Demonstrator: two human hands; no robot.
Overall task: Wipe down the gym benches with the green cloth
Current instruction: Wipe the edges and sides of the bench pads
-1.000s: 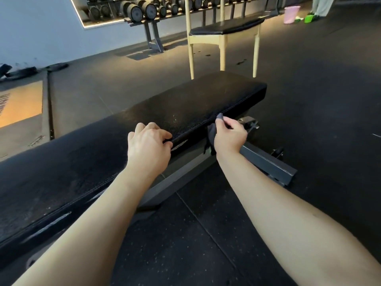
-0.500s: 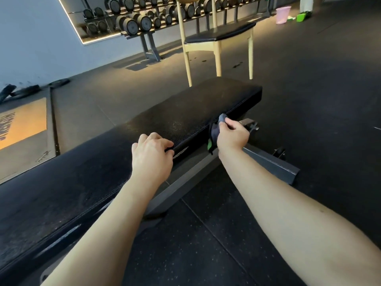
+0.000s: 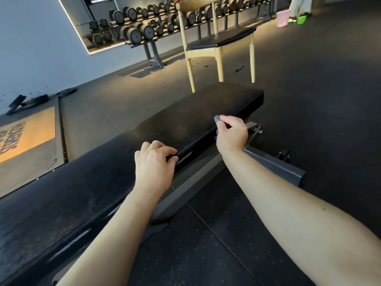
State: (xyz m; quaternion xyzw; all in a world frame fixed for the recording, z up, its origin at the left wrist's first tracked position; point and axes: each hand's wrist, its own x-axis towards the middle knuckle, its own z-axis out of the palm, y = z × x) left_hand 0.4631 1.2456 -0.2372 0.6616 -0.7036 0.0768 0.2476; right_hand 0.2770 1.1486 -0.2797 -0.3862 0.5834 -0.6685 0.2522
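Now cloth [image 3: 216,119] sits bunched at bench's [image 3: 185,122] near top edge, up off the side face. Right hand [image 3: 232,134] pinches it; left hand [image 3: 153,162] curls over the same edge, bracing. Likely side pass done, top next.

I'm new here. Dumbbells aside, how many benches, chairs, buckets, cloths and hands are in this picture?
bench: 1
chair: 1
pink bucket: 1
cloth: 1
hands, left hand and right hand: 2
Total: 6
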